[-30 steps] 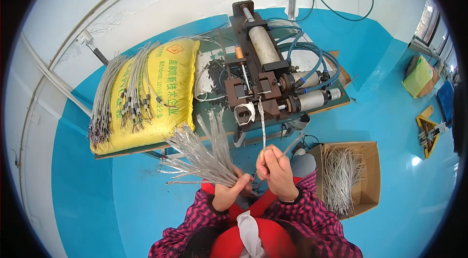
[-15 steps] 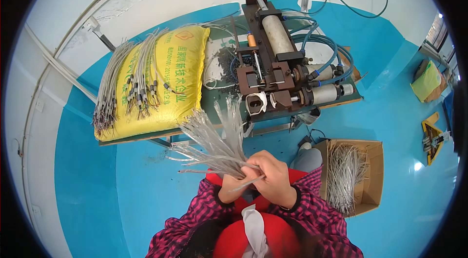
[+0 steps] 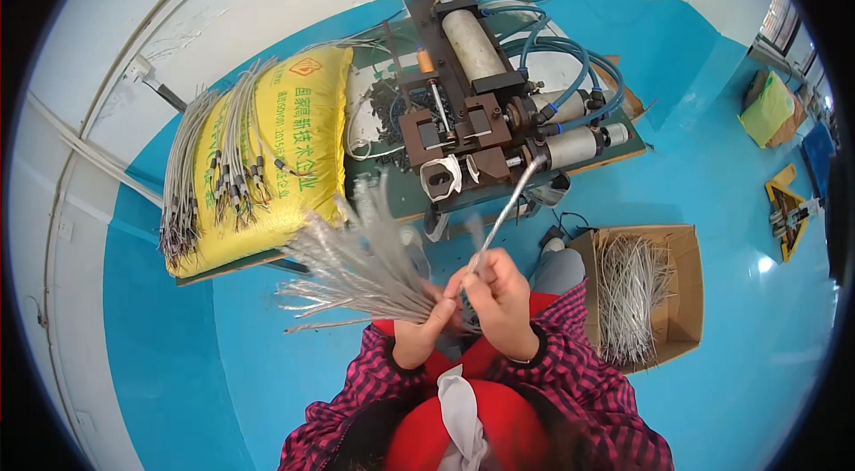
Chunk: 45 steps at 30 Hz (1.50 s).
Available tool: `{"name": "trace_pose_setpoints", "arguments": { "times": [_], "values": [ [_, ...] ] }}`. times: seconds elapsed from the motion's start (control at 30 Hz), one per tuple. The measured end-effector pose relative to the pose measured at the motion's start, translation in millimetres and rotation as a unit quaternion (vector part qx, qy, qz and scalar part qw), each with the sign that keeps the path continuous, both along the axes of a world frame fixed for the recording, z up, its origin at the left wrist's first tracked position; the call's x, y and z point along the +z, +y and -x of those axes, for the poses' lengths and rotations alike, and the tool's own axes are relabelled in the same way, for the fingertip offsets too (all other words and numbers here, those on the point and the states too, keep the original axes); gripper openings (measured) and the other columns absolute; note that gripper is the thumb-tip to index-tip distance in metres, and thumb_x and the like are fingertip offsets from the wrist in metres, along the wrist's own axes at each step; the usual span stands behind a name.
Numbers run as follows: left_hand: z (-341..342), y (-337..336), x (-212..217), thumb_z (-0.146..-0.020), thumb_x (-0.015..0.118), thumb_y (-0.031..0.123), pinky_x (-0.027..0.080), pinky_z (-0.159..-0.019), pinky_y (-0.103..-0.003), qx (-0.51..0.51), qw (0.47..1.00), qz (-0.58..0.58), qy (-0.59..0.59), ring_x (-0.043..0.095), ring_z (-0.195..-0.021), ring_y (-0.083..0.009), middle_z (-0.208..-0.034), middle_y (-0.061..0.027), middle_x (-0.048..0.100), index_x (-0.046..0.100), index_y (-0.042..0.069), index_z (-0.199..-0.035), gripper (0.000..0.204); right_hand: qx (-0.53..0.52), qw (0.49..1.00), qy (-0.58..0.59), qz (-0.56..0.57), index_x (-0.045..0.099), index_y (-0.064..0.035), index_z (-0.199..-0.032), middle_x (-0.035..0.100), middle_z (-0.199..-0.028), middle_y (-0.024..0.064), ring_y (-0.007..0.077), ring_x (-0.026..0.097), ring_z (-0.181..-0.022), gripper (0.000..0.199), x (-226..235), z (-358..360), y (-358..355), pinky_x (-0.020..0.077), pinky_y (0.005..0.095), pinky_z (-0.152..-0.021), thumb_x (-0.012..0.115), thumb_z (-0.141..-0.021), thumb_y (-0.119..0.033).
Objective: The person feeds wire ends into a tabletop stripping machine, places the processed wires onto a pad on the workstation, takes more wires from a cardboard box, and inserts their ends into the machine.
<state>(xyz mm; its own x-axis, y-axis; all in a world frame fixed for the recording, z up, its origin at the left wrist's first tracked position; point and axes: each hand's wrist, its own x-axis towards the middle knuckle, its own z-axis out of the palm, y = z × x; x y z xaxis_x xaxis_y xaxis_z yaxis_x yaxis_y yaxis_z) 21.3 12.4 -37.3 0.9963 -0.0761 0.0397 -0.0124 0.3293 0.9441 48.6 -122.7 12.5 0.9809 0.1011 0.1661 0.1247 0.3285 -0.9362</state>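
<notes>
Two hands closed, left (image 3: pixel 419 328) gripping wire bundle (image 3: pixel 356 266), right (image 3: pixel 500 297) pinching single wire (image 3: pixel 508 208)

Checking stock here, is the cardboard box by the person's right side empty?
No, the cardboard box holds a pile of pale cut cables.

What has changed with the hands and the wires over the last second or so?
The right hand had one wire up at the machine a second ago, drew back to the bundle, and now lifts a single wire out toward the machine again. The left hand still grips the fanned bundle of wires. The yellow sack and the cardboard box stayed put.
</notes>
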Motion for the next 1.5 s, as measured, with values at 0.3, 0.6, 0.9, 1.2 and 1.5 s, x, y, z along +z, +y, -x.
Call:
{"name": "trace_pose_setpoints", "arguments": {
  "times": [0.3,0.6,0.9,1.2,1.5],
  "values": [
    [-4,-5,3,-0.091,0.049,0.002,0.049,-0.079,-0.042,0.088,0.995,0.009,-0.038,0.058,-0.067,-0.0185,-0.071,-0.0103,0.058,0.046,0.001,-0.082,0.01,-0.039,0.995,0.087,-0.031,0.051,-0.0007,-0.093,0.054,-0.065,0.0019,0.0029,0.044,-0.055,0.011,-6,-13,-9,0.0333,0.0183,-0.048,0.05,-0.094,-0.012],
    [-4,-1,8,-0.092,0.048,0.008,0.046,-0.079,-0.042,0.075,0.997,-0.01,-0.017,0.052,-0.058,-0.0172,-0.061,-0.0079,0.052,0.044,0.005,-0.079,0.014,-0.086,0.993,0.079,0.027,0.055,-0.002,-0.09,0.052,-0.059,-0.0005,0.0024,0.04,-0.048,0.013,-13,-22,-13,0.0279,0.0183,-0.044,0.051,-0.093,-0.014],
    [-4,0,4,-0.09,0.05,0.002,0.049,-0.079,-0.043,0.063,0.998,0.011,-0.02,0.053,-0.059,-0.016,-0.063,-0.0073,0.052,0.047,0.002,-0.08,0.01,-0.072,0.993,0.088,0.036,0.057,-0.0012,-0.089,0.051,-0.059,-0.0019,0.0031,0.041,-0.051,0.011,-14,-27,-13,0.0286,0.0194,-0.047,0.054,-0.091,-0.011],
    [-4,-2,5,-0.09,0.051,0.004,0.048,-0.079,-0.043,0.056,0.998,0.009,-0.019,0.053,-0.059,-0.0166,-0.063,-0.0077,0.053,0.047,0.002,-0.08,0.011,-0.063,0.993,0.096,0.027,0.056,-0.0004,-0.088,0.05,-0.059,-0.0022,0.0031,0.043,-0.052,0.01,-13,-27,-15,0.0298,0.0193,-0.047,0.054,-0.091,-0.01],
    [-3,-2,5,-0.09,0.051,0.003,0.048,-0.079,-0.043,0.048,0.999,0.009,-0.021,0.053,-0.059,-0.0167,-0.063,-0.0076,0.052,0.047,0.003,-0.08,0.011,-0.07,0.994,0.08,0.026,0.055,-0.0014,-0.083,0.05,-0.058,-0.0028,0.0025,0.044,-0.053,0.013,-17,-27,-15,0.0337,0.0197,-0.048,0.056,-0.091,-0.012]
  ]
}}
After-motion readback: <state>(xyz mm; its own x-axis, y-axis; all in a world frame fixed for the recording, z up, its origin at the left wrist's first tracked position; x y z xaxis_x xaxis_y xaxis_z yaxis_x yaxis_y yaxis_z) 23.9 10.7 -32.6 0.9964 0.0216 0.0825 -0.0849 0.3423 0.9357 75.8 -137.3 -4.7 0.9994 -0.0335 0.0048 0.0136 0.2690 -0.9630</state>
